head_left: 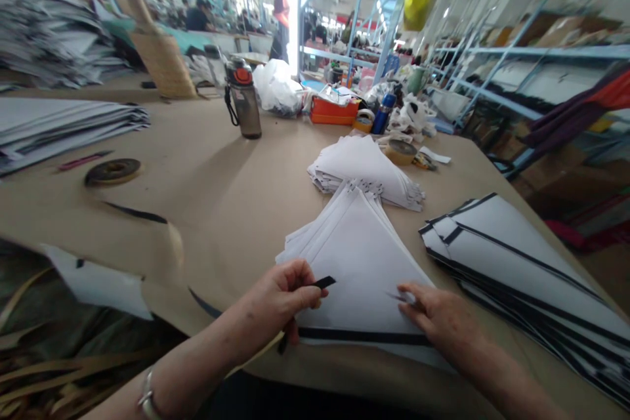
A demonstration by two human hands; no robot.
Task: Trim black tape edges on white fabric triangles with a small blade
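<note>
A stack of white triangular sheets (361,256) lies on the brown table (221,184) right in front of me. A black strip (364,336) runs along its near edge. My left hand (283,298) is closed, pinching the short end of a black strip (325,283) at the stack's left side. My right hand (436,315) presses down on the top sheet near the strip, fingers together, with something thin under the fingertips that I cannot make out.
A second white triangle stack (367,170) lies farther back. Sheets edged in black (522,269) are piled at the right. A tape roll (112,171), a dark water bottle (243,100), an orange box (333,111) and flat grey sheets (59,125) sit around. Paper strips hang off the left edge.
</note>
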